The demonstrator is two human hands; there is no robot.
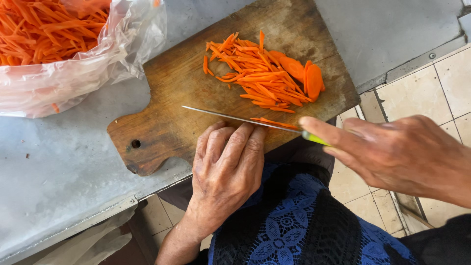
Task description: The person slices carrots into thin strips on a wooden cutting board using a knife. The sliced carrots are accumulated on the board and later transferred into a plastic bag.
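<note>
Orange carrot matchsticks (260, 73) lie heaped on the far half of one wooden cutting board (171, 98), which sits on a grey metal worktop (54, 167). At the heap's right end a few uncut carrot slices (306, 73) stand stacked, three or four, count uncertain. One or two loose strips (274, 122) lie against the knife blade (230, 117).

Right hand (392, 152) is closed around a yellow-green handle (314, 138), forefinger stretched along it; the blade lies flat-ish across the board's near edge, tip pointing left. Left hand (228, 167) rests curled at the board's near edge, fingertips touching or just beside the blade's back, holding nothing that I can see.

One clear plastic bag (98, 64) at upper left, mouth open, holds a much larger mass of cut carrot (44, 29); two small scraps lie stuck to its side.

Risks, as judged: left fingertips sit very close to the edge, so a slide of the blade toward the body could nick them. Board overhangs the worktop's lip slightly near the lap; downward pressure there could tip it. Loose strips by the blade could drop over the edge onto the tiled floor (417, 93).

Count: one knife, one board, one bag, two hands.
</note>
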